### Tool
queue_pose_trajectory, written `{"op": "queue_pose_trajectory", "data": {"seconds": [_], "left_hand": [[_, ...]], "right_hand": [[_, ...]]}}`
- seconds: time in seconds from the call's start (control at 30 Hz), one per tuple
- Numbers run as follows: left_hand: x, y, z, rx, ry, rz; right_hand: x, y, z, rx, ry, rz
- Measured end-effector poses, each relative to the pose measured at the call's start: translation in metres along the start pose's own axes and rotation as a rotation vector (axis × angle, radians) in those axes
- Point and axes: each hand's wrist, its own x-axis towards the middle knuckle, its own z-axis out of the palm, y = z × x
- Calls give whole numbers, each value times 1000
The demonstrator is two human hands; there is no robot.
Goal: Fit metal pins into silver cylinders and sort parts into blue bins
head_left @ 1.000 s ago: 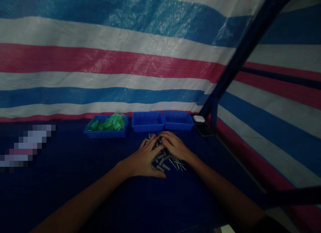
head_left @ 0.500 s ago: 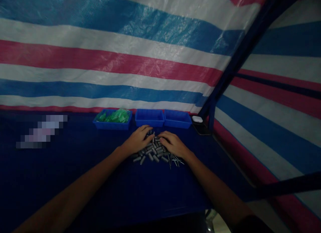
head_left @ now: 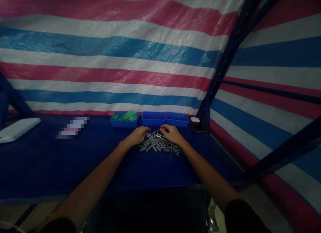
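A loose pile of short grey metal cylinders [head_left: 154,142] lies on the dark blue table, with several thin metal pins [head_left: 175,149] at its right edge. At the pile's left back side is my left hand [head_left: 137,136], its fingers bent over the cylinders and the thumb apart from them. My right hand [head_left: 173,134] reaches over the right back side, thumb and fingertips drawn together among the cylinders. Whatever sits between those fingertips is too small and dark to name.
Behind the pile stand a blue bin [head_left: 124,123] of green plastic packets and two more blue bins [head_left: 153,119] [head_left: 177,120]. A white case [head_left: 195,119] and a dark phone [head_left: 199,127] lie to the right. Far left is a flat white object [head_left: 18,130]. Striped sheeting surrounds the table.
The head view has shifted, showing more of the table's left side and front edge. Both hands stay at the pile; the right fingertips have drawn closer together at its back.
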Motion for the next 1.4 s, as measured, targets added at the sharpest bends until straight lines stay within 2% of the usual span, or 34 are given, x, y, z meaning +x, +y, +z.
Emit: {"op": "queue_pose_trajectory", "data": {"seconds": [0.07,0.23,0.3,0.53,0.7,0.9,1.13,1.27,1.4], "left_hand": [[0,-5,-4,31,-17,-52],[-2,-6,-7,162,-15,-162],[-3,-1,-6,206,-9,-172],[-3,15,-1,325,-14,-216],[-1,14,3,226,67,-257],[-2,23,1,74,164,-149],[-9,26,-2,-281,286,-102],[-7,25,-6,-269,347,-6],[1,23,-12,-233,354,19]], "right_hand": [[8,-7,6,-97,6,-54],[18,-15,20,-227,-217,-171],[14,-17,21,-281,-239,-175],[-4,-34,18,-359,-180,-87],[-6,-40,22,-265,11,-115],[-7,-39,24,-317,68,-221],[2,-34,22,-251,49,-193],[11,-34,23,-180,43,-179],[16,-36,21,-71,90,-119]]}}
